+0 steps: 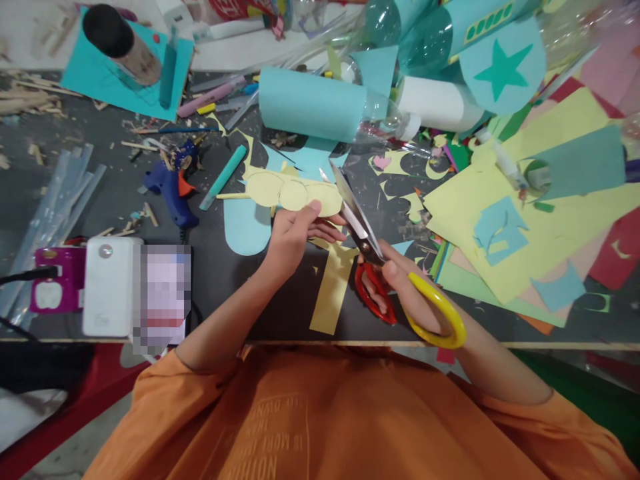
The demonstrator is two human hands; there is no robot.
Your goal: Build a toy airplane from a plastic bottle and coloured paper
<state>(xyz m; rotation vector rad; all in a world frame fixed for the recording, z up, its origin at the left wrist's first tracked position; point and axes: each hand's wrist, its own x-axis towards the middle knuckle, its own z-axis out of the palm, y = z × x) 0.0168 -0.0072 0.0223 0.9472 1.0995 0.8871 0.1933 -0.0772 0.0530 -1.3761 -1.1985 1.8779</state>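
Note:
My left hand (295, 233) pinches a piece of pale yellow paper (285, 191) with round outlines drawn on it, holding it just above the dark table (120, 200). My right hand (400, 290) grips scissors (370, 247) with one red and one yellow handle loop. Their open blades point up and away, with the yellow paper's right edge between them. A yellow paper strip (333, 290) lies on the table under both hands.
A blue glue gun (173, 193) and clear glue sticks (60, 200) lie at left. A white charger block (107, 287) sits near the front edge. Coloured paper sheets (525, 220) pile up at right. A bottle wrapped in teal paper (320, 103) lies behind.

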